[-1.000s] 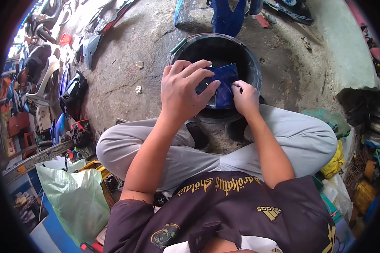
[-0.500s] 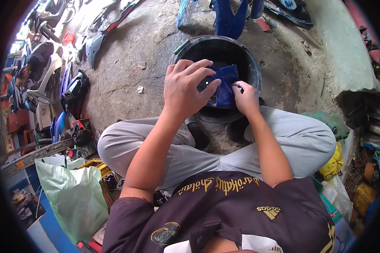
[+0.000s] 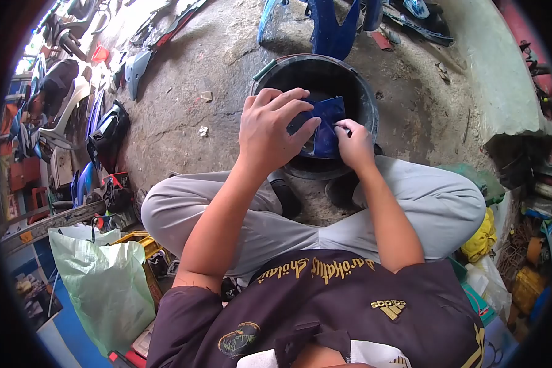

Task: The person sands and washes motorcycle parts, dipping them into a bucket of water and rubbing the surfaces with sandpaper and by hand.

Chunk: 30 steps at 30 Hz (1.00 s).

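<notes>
Over the mouth of a black bucket is a blue plastic panel, glossy and angular. My left hand curves round the panel's left side, its thumb toward the panel's face and its fingers near the upper edge. My right hand is closed at the right edge, fingertips pressed together on the panel. Whether a small thing sits under those fingertips I cannot make out. The bucket's inside is dark, and its front is partly behind the panel and my hands.
Beyond the bucket lie larger blue plastic fairings. A red scrap is on the concrete floor. Motorcycle body parts crowd the left. A pale green sack stands near my left knee, and a yellow bag lies at right.
My right hand has shifted very slightly to the left along the panel. The left hand keeps its hold, and the view has tilted a little.
</notes>
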Available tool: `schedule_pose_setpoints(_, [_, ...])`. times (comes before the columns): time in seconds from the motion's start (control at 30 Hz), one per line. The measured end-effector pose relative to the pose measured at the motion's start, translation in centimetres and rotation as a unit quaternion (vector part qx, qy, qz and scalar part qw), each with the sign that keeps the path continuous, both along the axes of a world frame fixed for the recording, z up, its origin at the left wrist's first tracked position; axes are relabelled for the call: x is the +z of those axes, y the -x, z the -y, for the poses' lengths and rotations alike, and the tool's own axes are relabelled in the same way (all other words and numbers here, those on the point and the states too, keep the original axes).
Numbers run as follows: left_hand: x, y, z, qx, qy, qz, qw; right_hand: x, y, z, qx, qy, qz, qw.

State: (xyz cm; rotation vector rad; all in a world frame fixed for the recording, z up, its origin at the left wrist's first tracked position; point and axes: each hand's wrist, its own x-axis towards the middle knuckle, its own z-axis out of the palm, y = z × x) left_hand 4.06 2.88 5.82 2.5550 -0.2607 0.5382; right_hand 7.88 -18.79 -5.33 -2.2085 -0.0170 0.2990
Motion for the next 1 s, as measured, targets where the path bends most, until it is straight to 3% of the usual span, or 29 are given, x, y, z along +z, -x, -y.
schedule_pose_setpoints(0.07, [0.0,0.2,0.0,0.000,-0.005,0.000,1.000,-1.2,-0.3,0.2,-0.001,0.022,0.010,1.000])
schedule_pose_setpoints(0.2, [-0.1,-0.1,-0.1,0.000,-0.002,0.003,1.000,2.6,0.9,-1.1,0.025,-0.028,0.062,0.997])
schedule_pose_setpoints(0.33, [-0.1,0.0,0.0,0.002,0.001,-0.003,1.000,0.9,-0.1,-0.6,-0.011,-0.020,-0.008,1.000])
schedule_pose_setpoints(0.57, [-0.1,0.0,0.0,0.003,0.000,-0.006,1.000,1.9,0.7,-1.4,0.012,-0.075,0.088,0.993])
schedule_pose_setpoints(0.6, [-0.1,-0.1,0.0,0.000,-0.001,-0.003,1.000,1.3,0.1,-1.0,-0.005,-0.033,0.038,0.999])
schedule_pose_setpoints(0.7, [0.2,0.0,0.1,-0.002,-0.005,-0.007,1.000,0.7,0.2,-0.6,0.003,-0.005,0.047,0.999])
schedule_pose_setpoints(0.83, [0.0,0.1,-0.1,0.004,0.000,-0.006,1.000,1.9,0.8,-1.4,0.024,-0.089,0.107,0.990])
schedule_pose_setpoints(1.0, [0.8,0.1,0.3,0.004,-0.011,-0.020,1.000,1.7,0.3,-0.9,0.011,-0.025,0.048,0.998])
